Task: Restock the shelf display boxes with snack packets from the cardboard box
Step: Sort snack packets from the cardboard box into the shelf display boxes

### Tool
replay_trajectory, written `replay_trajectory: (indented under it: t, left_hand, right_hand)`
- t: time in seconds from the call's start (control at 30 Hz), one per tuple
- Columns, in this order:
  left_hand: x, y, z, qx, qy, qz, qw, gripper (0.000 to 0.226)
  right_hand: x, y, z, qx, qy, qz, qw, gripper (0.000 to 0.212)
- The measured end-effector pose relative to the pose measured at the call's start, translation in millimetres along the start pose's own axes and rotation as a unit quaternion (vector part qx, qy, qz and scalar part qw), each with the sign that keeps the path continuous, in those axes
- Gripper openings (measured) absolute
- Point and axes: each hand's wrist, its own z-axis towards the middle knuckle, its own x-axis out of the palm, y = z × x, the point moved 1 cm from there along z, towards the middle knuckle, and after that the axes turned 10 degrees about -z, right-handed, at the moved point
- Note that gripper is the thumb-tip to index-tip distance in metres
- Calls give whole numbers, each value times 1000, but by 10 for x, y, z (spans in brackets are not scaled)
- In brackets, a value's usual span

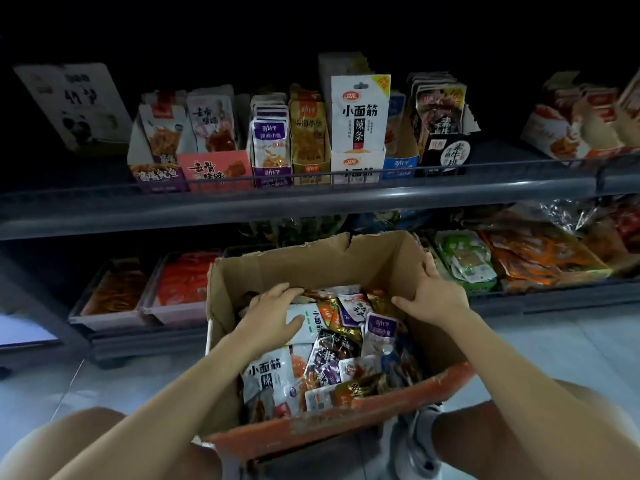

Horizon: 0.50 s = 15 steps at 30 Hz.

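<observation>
Head view: left hand (273,315) rests on packets (332,344).

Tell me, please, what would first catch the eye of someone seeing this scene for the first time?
The open cardboard box in the lower middle, heaped with mixed snack packets, draws the eye first. The left hand rests on the packets inside it, while the right hand grips the box's right wall. Above, a row of display boxes stands along the upper shelf, with a tall white packet sticking up in the middle.
</observation>
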Motion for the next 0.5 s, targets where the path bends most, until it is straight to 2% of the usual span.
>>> replay_trajectory:
  t: [0.23,0.5]
  left_hand:
    - [62,-165,99,56,46,-37,997,53]
    - [481,-289,269,50,109,-64,991,50]
  right_hand:
    - [112,162,-231,26,-13,18,999,95]
    - [193,181,-358,-4,-83,7,996,72]
